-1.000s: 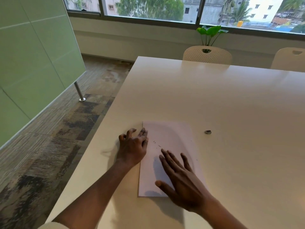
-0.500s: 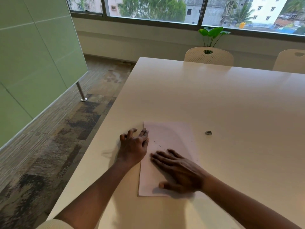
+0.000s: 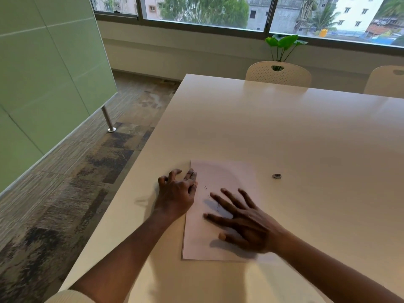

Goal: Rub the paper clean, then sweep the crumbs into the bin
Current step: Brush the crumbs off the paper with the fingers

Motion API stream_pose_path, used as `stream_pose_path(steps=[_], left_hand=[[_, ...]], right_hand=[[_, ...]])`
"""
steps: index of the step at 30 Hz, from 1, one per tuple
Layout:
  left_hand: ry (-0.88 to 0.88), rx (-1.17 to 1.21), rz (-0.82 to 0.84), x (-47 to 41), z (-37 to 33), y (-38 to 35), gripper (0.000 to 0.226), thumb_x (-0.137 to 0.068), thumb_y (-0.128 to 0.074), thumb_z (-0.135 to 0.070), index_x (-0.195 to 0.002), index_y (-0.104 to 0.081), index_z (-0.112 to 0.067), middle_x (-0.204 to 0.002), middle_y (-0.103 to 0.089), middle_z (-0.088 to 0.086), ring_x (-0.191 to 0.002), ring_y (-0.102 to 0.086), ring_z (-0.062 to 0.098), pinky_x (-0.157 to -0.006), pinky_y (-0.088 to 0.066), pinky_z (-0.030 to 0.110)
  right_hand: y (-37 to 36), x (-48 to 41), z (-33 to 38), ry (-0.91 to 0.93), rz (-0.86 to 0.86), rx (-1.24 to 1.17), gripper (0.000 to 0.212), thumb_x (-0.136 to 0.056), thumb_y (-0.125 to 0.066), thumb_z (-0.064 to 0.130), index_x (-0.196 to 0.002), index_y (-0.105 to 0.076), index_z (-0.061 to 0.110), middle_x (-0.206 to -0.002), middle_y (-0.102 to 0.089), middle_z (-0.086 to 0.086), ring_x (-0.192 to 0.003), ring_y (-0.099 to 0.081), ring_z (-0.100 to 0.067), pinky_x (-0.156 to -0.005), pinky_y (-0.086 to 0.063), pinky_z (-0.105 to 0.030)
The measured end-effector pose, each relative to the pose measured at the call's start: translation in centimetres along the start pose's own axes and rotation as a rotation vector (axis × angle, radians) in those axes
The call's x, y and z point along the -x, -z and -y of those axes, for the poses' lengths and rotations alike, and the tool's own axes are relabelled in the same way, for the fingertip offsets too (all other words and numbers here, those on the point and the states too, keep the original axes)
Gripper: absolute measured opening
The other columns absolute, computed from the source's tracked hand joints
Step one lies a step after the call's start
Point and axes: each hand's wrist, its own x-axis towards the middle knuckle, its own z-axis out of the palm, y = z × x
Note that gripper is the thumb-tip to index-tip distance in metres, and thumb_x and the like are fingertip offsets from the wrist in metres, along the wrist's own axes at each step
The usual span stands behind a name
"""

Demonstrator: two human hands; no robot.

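The bare left hand [image 3: 177,194] sits arched, fingers bent, tips down. The bare right hand [image 3: 247,224] lies flat, fingers straight and spread wide.

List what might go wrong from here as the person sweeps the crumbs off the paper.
1. No bin is in view. The crumbs lie near the table's left edge, so a sweep by the right hand may drop them on the carpet.
2. The left hand only touches the paper's left edge, so the sheet could slide.
3. Its fingers look smudged and might mark the paper.
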Motion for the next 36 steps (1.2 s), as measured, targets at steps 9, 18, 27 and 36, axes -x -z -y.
stream_pose_path(steps=[9, 18, 27, 36], left_hand=[[0.004, 0.001, 0.001, 0.0, -0.1, 0.2, 0.046, -0.100, -0.039, -0.045, -0.139, -0.058, -0.030, -0.146, -0.054, -0.015, -0.135, -0.041, 0.021, -0.098, -0.028, 0.045], [0.008, -0.016, 0.011, -0.1, 0.1, -0.2, 0.051, -0.099, -0.032, -0.048, -0.138, -0.059, -0.031, -0.146, -0.054, -0.015, -0.135, -0.041, 0.023, -0.098, -0.030, 0.047], [0.011, -0.012, 0.039, -0.1, 0.0, 0.0, 0.052, -0.101, -0.029, -0.048, -0.143, -0.053, -0.030, -0.151, -0.049, -0.015, -0.139, -0.036, 0.021, -0.099, -0.027, 0.044], [0.000, -0.002, 0.036, 0.0, -0.1, 0.4, 0.052, -0.100, -0.031, -0.048, -0.144, -0.052, -0.030, -0.151, -0.049, -0.015, -0.137, -0.036, 0.021, -0.097, -0.029, 0.045]], right_hand=[[-1.1, 0.6, 0.7, -0.531, -0.116, -0.075, 0.074, -0.095, -0.003, 0.075, -0.158, 0.002, 0.036, -0.161, 0.033, 0.007, -0.148, 0.029, -0.015, -0.121, 0.002, -0.060], [-2.1, -3.2, 6.2, -0.626, -0.062, -0.123, 0.100, -0.085, 0.005, 0.085, -0.153, 0.013, 0.013, -0.157, 0.040, 0.002, -0.144, 0.038, -0.014, -0.111, 0.028, -0.060], [-0.7, -6.6, -0.3, -0.446, -0.135, -0.319, 0.083, -0.092, 0.001, 0.079, -0.158, 0.000, 0.029, -0.161, 0.010, 0.012, -0.152, 0.008, -0.007, -0.115, 0.026, -0.044], [0.0, -6.4, -0.1, -0.105, -0.100, -0.253, 0.083, -0.096, -0.023, 0.076, -0.158, -0.021, 0.021, -0.163, -0.026, -0.001, -0.150, -0.021, -0.012, -0.122, -0.003, -0.028]])
